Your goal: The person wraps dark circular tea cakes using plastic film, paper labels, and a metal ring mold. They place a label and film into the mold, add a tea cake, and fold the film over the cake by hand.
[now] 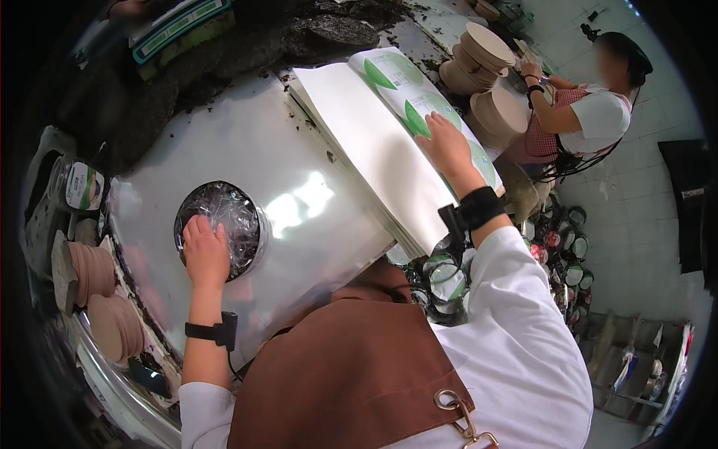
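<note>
My left hand (206, 250) rests on crumpled clear plastic film (238, 224) inside a round clear container (263, 241) with dark contents, which stands on the pale metal tabletop (196, 134). The fingers lie over the film; whether they pinch it cannot be told. On the right, my right hand (446, 143) lies with spread fingers on a curled sheet with green and white print (415, 95). Beneath that sheet is a stack of large white sheets (364, 129), set at a slant along the tabletop's right side.
Dark, wet-looking dried matter (331, 39) and a scale (179, 28) lie at the back. Round tan discs (488, 47) are stacked at right, others (92, 272) at left. Several lidded containers (446, 280) sit low at right. A co-worker (589, 106) works beyond.
</note>
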Available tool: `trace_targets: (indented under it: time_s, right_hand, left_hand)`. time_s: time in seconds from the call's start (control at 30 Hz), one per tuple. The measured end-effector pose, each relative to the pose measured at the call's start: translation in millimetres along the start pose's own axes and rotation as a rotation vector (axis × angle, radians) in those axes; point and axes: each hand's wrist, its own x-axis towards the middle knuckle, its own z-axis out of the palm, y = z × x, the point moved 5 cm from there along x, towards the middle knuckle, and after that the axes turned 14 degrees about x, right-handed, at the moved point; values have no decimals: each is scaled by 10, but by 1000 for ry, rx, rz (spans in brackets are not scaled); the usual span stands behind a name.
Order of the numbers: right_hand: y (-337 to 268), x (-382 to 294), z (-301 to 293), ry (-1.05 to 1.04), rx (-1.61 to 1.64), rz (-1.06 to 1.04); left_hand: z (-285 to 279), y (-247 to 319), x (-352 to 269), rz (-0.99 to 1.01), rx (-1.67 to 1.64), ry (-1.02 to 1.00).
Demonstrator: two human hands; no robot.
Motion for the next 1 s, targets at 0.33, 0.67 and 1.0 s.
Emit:
trace_targets:
  time_s: [0.33,0.67,1.0]
  right_hand:
    - [416,126,779,149,-340,-18]
    - [316,435,468,-44,-254,91]
    - [1116,648,407,-122,424,403]
  left_hand:
    - [-32,47,0,-20,-18,-16]
    - [-25,-4,-20,-23,-35,23]
    - [-19,35,-12,-31,-20,20]
